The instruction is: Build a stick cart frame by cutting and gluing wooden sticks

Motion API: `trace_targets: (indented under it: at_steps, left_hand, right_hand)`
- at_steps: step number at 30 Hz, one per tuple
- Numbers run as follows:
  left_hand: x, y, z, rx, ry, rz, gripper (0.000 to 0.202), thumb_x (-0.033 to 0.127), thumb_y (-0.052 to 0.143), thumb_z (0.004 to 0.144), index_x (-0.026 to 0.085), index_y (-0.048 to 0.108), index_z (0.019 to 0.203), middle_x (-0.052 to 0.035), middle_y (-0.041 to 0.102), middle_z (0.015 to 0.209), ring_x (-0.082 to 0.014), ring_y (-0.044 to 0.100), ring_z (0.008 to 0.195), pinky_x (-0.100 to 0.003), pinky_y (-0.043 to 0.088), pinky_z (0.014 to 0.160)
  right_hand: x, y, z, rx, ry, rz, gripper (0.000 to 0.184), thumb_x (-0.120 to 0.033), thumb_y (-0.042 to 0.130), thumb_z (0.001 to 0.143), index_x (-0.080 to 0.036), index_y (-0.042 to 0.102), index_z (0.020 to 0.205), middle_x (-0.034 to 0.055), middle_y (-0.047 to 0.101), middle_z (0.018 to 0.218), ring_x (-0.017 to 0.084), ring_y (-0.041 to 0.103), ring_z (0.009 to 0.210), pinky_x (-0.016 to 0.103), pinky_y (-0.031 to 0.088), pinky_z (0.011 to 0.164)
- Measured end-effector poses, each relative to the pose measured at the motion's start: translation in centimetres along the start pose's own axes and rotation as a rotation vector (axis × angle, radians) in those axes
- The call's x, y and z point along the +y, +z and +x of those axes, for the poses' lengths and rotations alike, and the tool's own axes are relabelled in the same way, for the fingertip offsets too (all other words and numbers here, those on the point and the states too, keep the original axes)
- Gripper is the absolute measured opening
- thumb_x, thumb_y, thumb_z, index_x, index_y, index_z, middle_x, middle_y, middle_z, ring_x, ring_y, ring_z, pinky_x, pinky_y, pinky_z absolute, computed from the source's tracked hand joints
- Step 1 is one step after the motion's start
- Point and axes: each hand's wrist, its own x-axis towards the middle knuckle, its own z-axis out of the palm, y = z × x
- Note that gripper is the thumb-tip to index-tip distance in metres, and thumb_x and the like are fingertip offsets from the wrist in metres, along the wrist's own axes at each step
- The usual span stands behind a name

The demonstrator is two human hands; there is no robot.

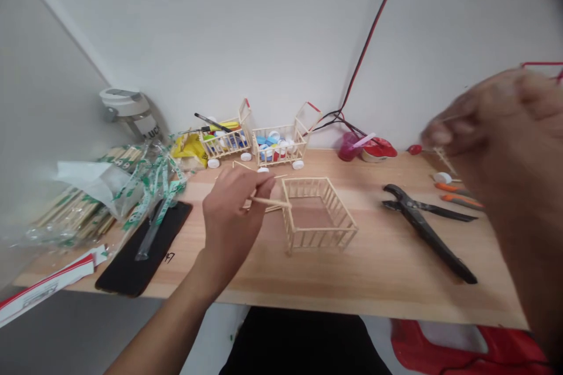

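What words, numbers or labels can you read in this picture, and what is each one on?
"LUC", cut off: label on the jar.
"47", unsure: handwritten on the table beside the mat.
Wrappers: green print too blurred to read.
Box: print too small to read.

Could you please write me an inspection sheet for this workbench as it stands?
Surface: light wooden tabletop.
Work items: open stick basket; thin stick touching its left rim.
Clutter: black pliers; stick carts filled with bottle caps; wrapped chopstick packets; black mat; red tub; orange-handled tools.
Hands: left hand pinches the thin stick; right hand raised, blurred, grip unclear.
Cables: red and black cables run down the wall.
Surroundings: white walls; lidded jar in the corner.
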Motion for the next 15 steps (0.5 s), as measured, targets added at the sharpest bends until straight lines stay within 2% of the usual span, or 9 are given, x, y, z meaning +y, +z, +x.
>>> trace_targets:
  at_steps: [2,4,6,9,12,15]
  left_hand:
    - [-0.9,0.3,0.8,0.003,-0.145,-0.086,0.011,0.016,0.064,0.089,0.015,0.074,0.084,-0.0028,0.073,0.081,-0.0135,0.064,0.078,-0.026,0.047,0.073]
    - [-1.8,0.9,1.5,0.003,-0.287,-0.210,0.012,0.018,0.064,0.088,0.016,0.074,0.081,-0.0010,0.073,0.079,-0.0124,0.064,0.074,-0.024,0.047,0.069]
    - [-2.6,1.7,1.8,-0.021,-0.388,-0.313,0.012,0.018,0.064,0.086,0.016,0.073,0.078,-0.0003,0.073,0.078,-0.0129,0.064,0.075,-0.023,0.048,0.070]
    - [-3.5,2.4,1.4,-0.080,-0.472,-0.360,0.012,0.019,0.065,0.084,0.016,0.073,0.076,0.0008,0.070,0.069,-0.0124,0.061,0.068,-0.023,0.046,0.065]
    - [-4.1,2.4,0.6,-0.107,-0.512,-0.370,0.013,0.020,0.066,0.084,0.015,0.074,0.074,0.0008,0.070,0.068,-0.0117,0.058,0.065,-0.022,0.045,0.064]
    - [-4.2,2.3,0.1,-0.130,-0.536,-0.378,0.015,0.023,0.065,0.085,0.016,0.075,0.076,0.0004,0.071,0.071,-0.0124,0.060,0.068,-0.023,0.045,0.066]
  right_hand:
    - [-0.5,2.2,-0.5,-0.159,0.006,-0.134,0.030,-0.028,0.053,0.096,-0.020,0.056,0.068,-0.0002,0.057,0.063,0.011,0.056,0.061,0.029,0.043,0.062]
    - [-0.4,4.4,-0.9,-0.407,-0.041,-0.275,0.030,-0.032,0.055,0.095,-0.020,0.058,0.067,-0.0001,0.060,0.064,0.012,0.054,0.061,0.028,0.040,0.061]
    - [0.3,6.4,-1.3,-0.608,-0.116,-0.351,0.025,-0.033,0.055,0.093,-0.020,0.064,0.073,0.0012,0.065,0.071,0.014,0.057,0.066,0.028,0.040,0.061]
    - [1.8,8.8,-2.2,-0.838,-0.223,-0.453,0.021,-0.030,0.053,0.093,-0.020,0.072,0.090,0.0049,0.072,0.084,0.019,0.064,0.078,0.030,0.043,0.068]
    - [3.0,10.5,-3.5,-0.999,-0.217,-0.534,0.022,-0.031,0.059,0.090,-0.019,0.073,0.103,0.0071,0.074,0.089,0.021,0.066,0.080,0.031,0.045,0.070]
    - [3.4,11.6,-4.4,-1.029,-0.182,-0.556,0.020,-0.031,0.061,0.089,-0.020,0.072,0.103,0.0070,0.075,0.094,0.021,0.066,0.081,0.031,0.045,0.071]
